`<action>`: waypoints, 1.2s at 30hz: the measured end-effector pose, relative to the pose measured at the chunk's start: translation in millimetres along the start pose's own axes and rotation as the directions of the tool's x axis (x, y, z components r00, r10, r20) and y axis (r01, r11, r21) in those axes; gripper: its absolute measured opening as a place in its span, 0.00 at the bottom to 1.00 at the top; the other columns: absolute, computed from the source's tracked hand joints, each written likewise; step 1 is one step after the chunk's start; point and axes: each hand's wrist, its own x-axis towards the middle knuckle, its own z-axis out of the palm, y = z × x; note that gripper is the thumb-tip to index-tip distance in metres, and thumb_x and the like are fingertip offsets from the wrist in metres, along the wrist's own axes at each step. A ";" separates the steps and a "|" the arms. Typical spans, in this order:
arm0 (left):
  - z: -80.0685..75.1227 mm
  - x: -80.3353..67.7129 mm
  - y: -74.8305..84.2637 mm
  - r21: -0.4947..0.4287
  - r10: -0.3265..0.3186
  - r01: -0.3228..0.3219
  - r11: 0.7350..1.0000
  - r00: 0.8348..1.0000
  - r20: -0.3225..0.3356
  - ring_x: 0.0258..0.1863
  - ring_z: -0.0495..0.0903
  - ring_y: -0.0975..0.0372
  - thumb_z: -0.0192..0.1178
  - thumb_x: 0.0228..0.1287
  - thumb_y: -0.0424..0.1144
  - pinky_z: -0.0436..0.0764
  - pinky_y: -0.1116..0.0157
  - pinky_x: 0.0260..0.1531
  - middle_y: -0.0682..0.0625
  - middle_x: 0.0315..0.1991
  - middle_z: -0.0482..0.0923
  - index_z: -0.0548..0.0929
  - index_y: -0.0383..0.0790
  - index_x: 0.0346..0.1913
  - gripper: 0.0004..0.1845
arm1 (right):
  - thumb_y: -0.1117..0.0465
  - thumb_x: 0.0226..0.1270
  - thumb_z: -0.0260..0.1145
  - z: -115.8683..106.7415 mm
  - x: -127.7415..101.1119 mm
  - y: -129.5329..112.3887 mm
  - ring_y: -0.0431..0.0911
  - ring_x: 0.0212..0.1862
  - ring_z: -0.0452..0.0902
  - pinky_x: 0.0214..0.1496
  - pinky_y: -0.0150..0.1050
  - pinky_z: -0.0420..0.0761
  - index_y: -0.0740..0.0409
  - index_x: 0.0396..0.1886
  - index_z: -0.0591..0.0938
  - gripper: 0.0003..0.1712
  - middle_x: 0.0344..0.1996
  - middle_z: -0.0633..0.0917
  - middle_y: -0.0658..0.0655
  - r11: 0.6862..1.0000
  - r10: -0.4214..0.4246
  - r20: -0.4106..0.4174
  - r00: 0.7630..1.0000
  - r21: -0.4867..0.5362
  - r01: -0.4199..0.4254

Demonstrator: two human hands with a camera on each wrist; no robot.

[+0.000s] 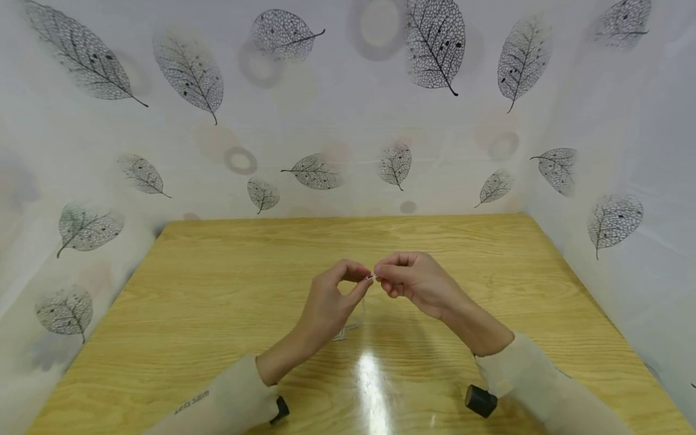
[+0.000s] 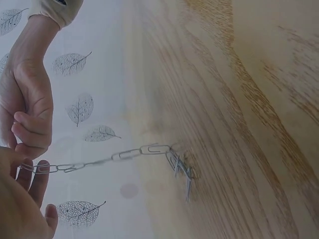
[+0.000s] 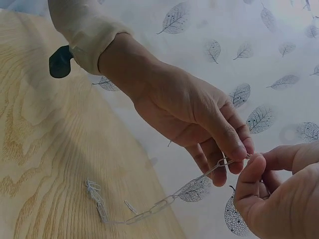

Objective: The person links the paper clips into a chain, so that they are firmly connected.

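A chain of silver paper clips (image 2: 127, 154) slopes from the fingertips down to the table. My left hand (image 1: 328, 299) pinches its top end between thumb and forefinger. Right against those fingertips, my right hand (image 1: 421, 281) pinches a small bit of wire at the same end, apparently a paper clip mostly covered by the fingers. The chain's lower links lie bunched in a small heap (image 3: 95, 194) on the wood. Beside the chain, a separate-looking paper clip (image 3: 130, 207) lies on the table. How the clips join at the fingertips is hidden.
The wooden table (image 1: 217, 266) is bounded at the back and sides by a white cloth (image 1: 337, 109) printed with dark leaves. A dark object (image 1: 481, 400) shows at the right sleeve cuff. Light reflects off the table's front middle.
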 end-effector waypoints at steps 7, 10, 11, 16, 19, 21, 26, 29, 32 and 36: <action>-3.2 2.9 0.7 -0.007 0.012 -0.012 1.000 1.000 -0.019 0.41 0.85 0.60 0.68 0.69 0.29 0.85 0.54 0.47 0.49 0.40 0.87 0.85 0.35 0.44 0.04 | 0.66 0.78 0.62 2.9 0.5 -3.5 0.41 0.28 0.76 0.33 0.31 0.78 0.60 0.35 0.86 0.10 0.29 0.83 0.55 1.000 -0.008 0.002 1.000 0.018 0.008; -6.2 5.4 2.1 -0.007 -0.008 0.008 1.000 1.000 -0.019 0.41 0.85 0.61 0.67 0.71 0.30 0.84 0.58 0.47 0.50 0.39 0.86 0.85 0.35 0.43 0.03 | 0.65 0.78 0.63 5.5 0.6 -6.1 0.41 0.28 0.75 0.33 0.31 0.77 0.60 0.34 0.86 0.10 0.29 0.83 0.55 1.000 -0.014 0.001 1.000 0.019 0.014; -7.6 6.5 3.0 -0.007 -0.014 0.014 1.000 1.000 -0.017 0.40 0.85 0.62 0.66 0.71 0.31 0.84 0.59 0.47 0.51 0.38 0.86 0.85 0.35 0.43 0.02 | 0.65 0.78 0.63 6.5 0.5 -7.0 0.41 0.28 0.75 0.33 0.31 0.77 0.60 0.34 0.85 0.09 0.30 0.83 0.55 1.000 -0.019 0.003 1.000 0.017 0.018; -15.2 11.8 9.6 -0.032 -0.048 0.049 0.998 0.999 0.005 0.37 0.84 0.63 0.65 0.73 0.34 0.83 0.62 0.45 0.52 0.35 0.86 0.84 0.36 0.41 0.04 | 0.64 0.79 0.63 11.1 0.3 -11.6 0.42 0.29 0.74 0.34 0.32 0.76 0.60 0.35 0.85 0.09 0.31 0.83 0.54 0.998 -0.056 0.028 0.998 0.016 0.056; -19.7 14.7 13.8 -0.064 -0.079 0.080 0.995 0.997 0.024 0.36 0.85 0.62 0.65 0.72 0.33 0.84 0.62 0.43 0.50 0.34 0.86 0.84 0.35 0.41 0.03 | 0.63 0.79 0.62 13.3 1.1 -13.3 0.42 0.29 0.74 0.34 0.32 0.76 0.60 0.35 0.84 0.10 0.30 0.83 0.54 0.996 -0.085 0.048 0.995 0.018 0.085; -22.2 16.6 15.7 -0.089 -0.098 0.100 0.991 0.995 0.032 0.35 0.85 0.61 0.65 0.72 0.32 0.84 0.61 0.42 0.49 0.33 0.86 0.85 0.35 0.41 0.03 | 0.63 0.80 0.62 14.8 2.0 -13.7 0.42 0.29 0.74 0.33 0.32 0.76 0.60 0.36 0.84 0.10 0.30 0.83 0.54 0.994 -0.105 0.057 0.993 0.016 0.105; -26.7 18.4 18.2 -0.121 -0.130 0.134 0.984 0.991 0.044 0.34 0.85 0.60 0.65 0.72 0.30 0.85 0.60 0.41 0.48 0.33 0.85 0.85 0.34 0.42 0.02 | 0.64 0.80 0.61 16.6 5.2 -12.5 0.42 0.29 0.74 0.33 0.32 0.75 0.60 0.36 0.85 0.10 0.29 0.83 0.54 0.991 -0.134 0.072 0.988 0.012 0.133; -28.7 17.9 19.7 -0.123 -0.140 0.145 0.982 0.989 0.045 0.33 0.84 0.60 0.65 0.72 0.31 0.84 0.62 0.41 0.48 0.33 0.85 0.86 0.34 0.42 0.03 | 0.63 0.80 0.62 16.5 7.2 -11.0 0.42 0.29 0.74 0.33 0.33 0.76 0.60 0.36 0.85 0.10 0.30 0.83 0.54 0.989 -0.148 0.084 0.985 0.015 0.147; -30.3 17.5 21.3 -0.116 -0.140 0.145 0.983 0.989 0.043 0.33 0.84 0.59 0.64 0.72 0.31 0.83 0.63 0.41 0.48 0.33 0.85 0.86 0.33 0.43 0.04 | 0.64 0.80 0.61 17.5 8.3 -10.6 0.42 0.30 0.74 0.34 0.33 0.76 0.61 0.35 0.85 0.11 0.30 0.83 0.54 0.987 -0.159 0.088 0.983 0.023 0.158; -33.6 18.2 24.1 -0.099 -0.138 0.141 0.985 0.990 0.031 0.33 0.84 0.60 0.64 0.73 0.31 0.83 0.64 0.39 0.49 0.32 0.85 0.86 0.32 0.43 0.04 | 0.63 0.82 0.59 18.9 11.3 -9.6 0.42 0.30 0.74 0.33 0.33 0.75 0.60 0.36 0.84 0.12 0.31 0.83 0.54 0.986 -0.164 0.085 0.983 0.056 0.159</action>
